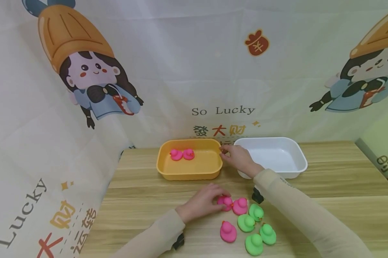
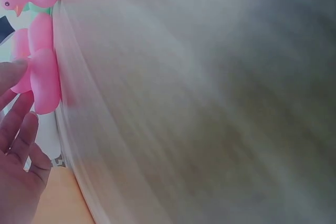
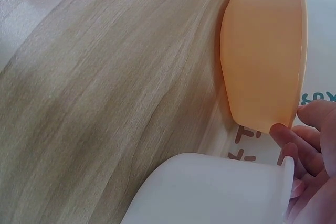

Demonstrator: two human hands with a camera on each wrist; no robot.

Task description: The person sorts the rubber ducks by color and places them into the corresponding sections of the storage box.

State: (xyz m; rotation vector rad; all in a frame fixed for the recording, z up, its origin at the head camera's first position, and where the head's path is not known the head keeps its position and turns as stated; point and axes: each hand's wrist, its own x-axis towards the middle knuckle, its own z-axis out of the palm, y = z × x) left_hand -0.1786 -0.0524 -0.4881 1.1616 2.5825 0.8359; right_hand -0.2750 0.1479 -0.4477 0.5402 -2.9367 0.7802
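My left hand [image 1: 205, 201] pinches a pink rubber duck [image 1: 225, 203] at the table's middle, thumb and fingertips around it. The left wrist view has this duck [image 2: 46, 82] at the left edge, thumb overlapping it. A second pink duck [image 1: 240, 206] sits just right of it, and a third pink duck [image 1: 228, 232] lies nearer the front. Farther back, my right hand [image 1: 240, 157] has thumb and finger at the right rim of the yellow tub [image 1: 190, 176], pinching it in the right wrist view. Two pink ducks [image 1: 182, 154] are inside that tub.
Several green rubber ducks [image 1: 254, 244] stand right of the pink ones. A white tub [image 1: 277, 175] is at the back right, partly behind my right hand and wrist. Behind the wooden table [image 1: 132, 197] hangs a printed cloth [image 1: 181, 71].
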